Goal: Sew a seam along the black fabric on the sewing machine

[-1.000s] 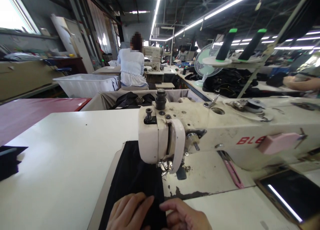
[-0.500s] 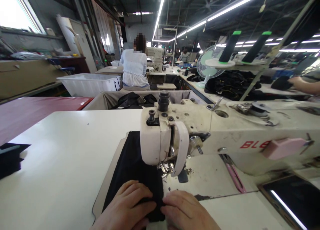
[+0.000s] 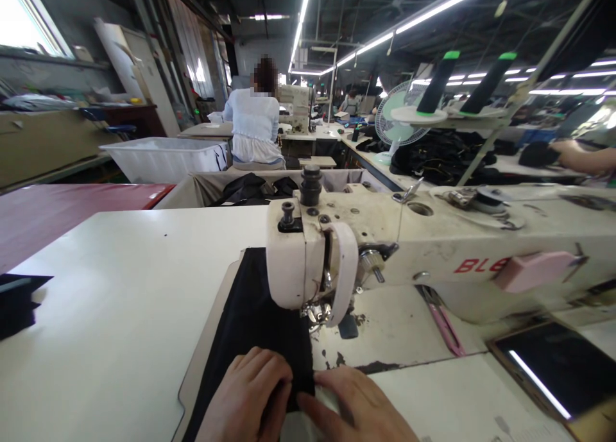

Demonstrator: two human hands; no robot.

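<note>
A black fabric strip (image 3: 253, 323) lies on the white table (image 3: 106, 301) and runs under the head of a cream sewing machine (image 3: 312, 262). My left hand (image 3: 245, 397) rests flat on the near end of the fabric, fingers pressing it down. My right hand (image 3: 356, 407) lies beside it on the right, fingertips touching the fabric's right edge just before the presser foot (image 3: 320, 314). Both hands sit at the bottom edge of the view, partly cut off.
Pink-handled snips (image 3: 443, 323) lie under the machine arm. A dark screen (image 3: 543, 371) sits at the right. Black cloth pieces (image 3: 17, 301) lie at the left edge. A bin (image 3: 250, 188) of dark garments stands behind the table; a seated person (image 3: 253, 127) works beyond it.
The fabric has fed further back under the machine head. My hands stay pressed together on its near end and have shifted only slightly.
</note>
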